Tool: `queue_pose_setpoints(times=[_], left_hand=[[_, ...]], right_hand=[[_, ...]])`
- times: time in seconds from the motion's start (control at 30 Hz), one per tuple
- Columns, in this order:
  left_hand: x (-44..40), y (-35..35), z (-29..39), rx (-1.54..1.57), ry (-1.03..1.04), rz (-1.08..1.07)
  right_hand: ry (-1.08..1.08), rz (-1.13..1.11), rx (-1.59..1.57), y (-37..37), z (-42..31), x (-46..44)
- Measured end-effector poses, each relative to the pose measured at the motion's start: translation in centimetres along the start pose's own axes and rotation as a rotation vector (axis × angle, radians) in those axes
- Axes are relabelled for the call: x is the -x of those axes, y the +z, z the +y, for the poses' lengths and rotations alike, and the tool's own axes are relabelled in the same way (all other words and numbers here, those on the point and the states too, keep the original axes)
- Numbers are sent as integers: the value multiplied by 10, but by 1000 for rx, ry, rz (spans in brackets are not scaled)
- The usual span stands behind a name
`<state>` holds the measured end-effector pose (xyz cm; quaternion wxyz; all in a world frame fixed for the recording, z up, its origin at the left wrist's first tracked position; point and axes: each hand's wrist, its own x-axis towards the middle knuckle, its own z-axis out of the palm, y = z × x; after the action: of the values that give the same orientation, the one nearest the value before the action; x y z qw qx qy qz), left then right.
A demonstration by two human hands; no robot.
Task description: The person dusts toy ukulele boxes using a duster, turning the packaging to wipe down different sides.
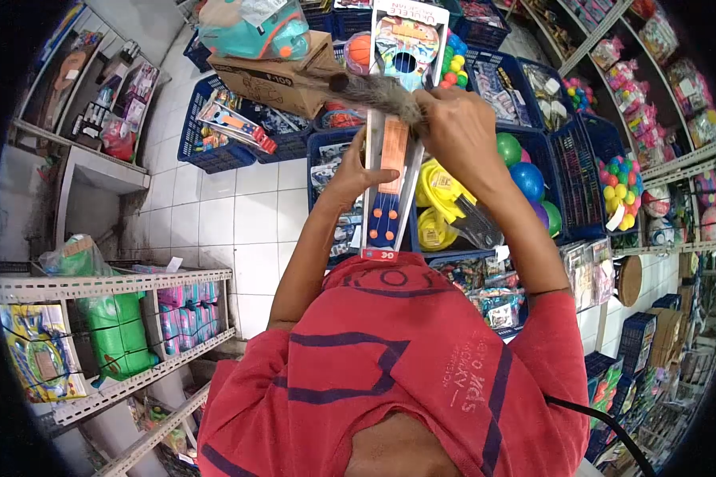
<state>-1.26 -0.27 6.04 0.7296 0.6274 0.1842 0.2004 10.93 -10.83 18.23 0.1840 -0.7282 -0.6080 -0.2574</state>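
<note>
A toy ukulele in a long white box [406, 33] lies lengthwise in front of me, its lower end close to my shirt. The ukulele [385, 208] has a patterned body, an orange fretboard and a dark blue head with orange pegs. My left hand [353, 176] holds the box by its left side, thumb across the neck. My right hand [459, 131] is closed around a grey fluffy duster [378, 93], which lies across the box where neck meets body. The duster's far end looks smeared, and part of it is hidden by my fingers.
Blue crates of toys surround the box, with yellow packs [441, 191] and a blue ball [527, 181] to the right. Left are a cardboard carton [266, 87] and another boxed ukulele [235, 125]. Metal shelves [135, 282] flank both sides; white floor tiles [250, 216] show at left.
</note>
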Motion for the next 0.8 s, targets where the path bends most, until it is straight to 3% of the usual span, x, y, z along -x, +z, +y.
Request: queue_pose_setpoints(times=[0.1, 0.13, 0.17, 0.2, 0.27, 0.4, 0.53, 0.63, 0.73, 0.8], left_hand=[[3, -2, 2, 15, -20, -65], [4, -4, 3, 9, -33, -90], [3, -9, -4, 112, -172, -169], [3, -10, -9, 143, -120, -134], [3, -9, -14, 202, -13, -69], [11, -4, 0, 337, -30, -59], [-7, -11, -22, 213, 155, -108], [-7, -9, -7, 373, 250, -117], [-11, -15, -10, 727, 63, -56], [-15, -16, 3, 616, 130, -36]], right_hand=[[-54, -89, 25, -2, -6, 7], [-97, -143, -34, -5, -10, 11], [-97, -221, -112, -9, -15, 15], [-95, -299, -189, -12, -17, 17], [-41, -165, -105, -17, -12, 13], [45, 69, -23, -26, 2, 3], [-105, 62, -58, -43, -9, 7], [-164, 35, -79, -54, -12, 8], [-218, 5, -108, -53, -16, 7], [-240, 2, -100, -47, -17, 7]])
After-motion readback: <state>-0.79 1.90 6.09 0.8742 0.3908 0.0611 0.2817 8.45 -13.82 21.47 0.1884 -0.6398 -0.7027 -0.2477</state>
